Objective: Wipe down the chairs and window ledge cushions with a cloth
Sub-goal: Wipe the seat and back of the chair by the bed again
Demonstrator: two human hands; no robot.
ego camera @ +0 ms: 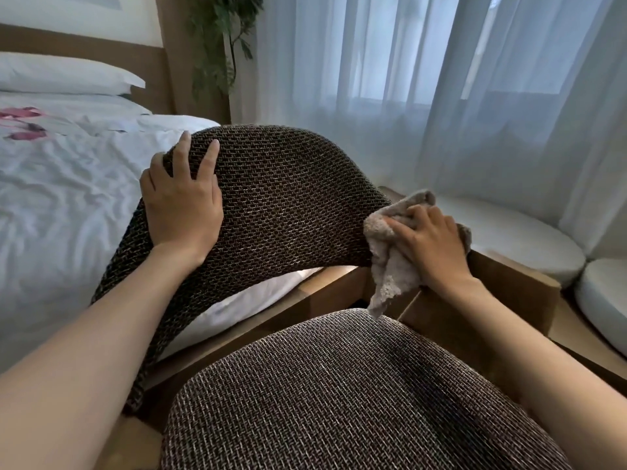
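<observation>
Right grip (431,239) was curled closed around the bunched cloth (390,266), pressing it to the right edge of the chair backrest (288,198). Left grip (183,205) lay flat, fingers spread, near its top left edge. Seat (339,401) and 2 window ledge cushions (509,239) probably awaited wiping.

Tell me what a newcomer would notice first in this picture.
The dark woven chair backrest fills the centre, with the left hand resting on its left edge. The right hand holds a beige cloth against its right edge. White round cushions lie at far right.
</observation>
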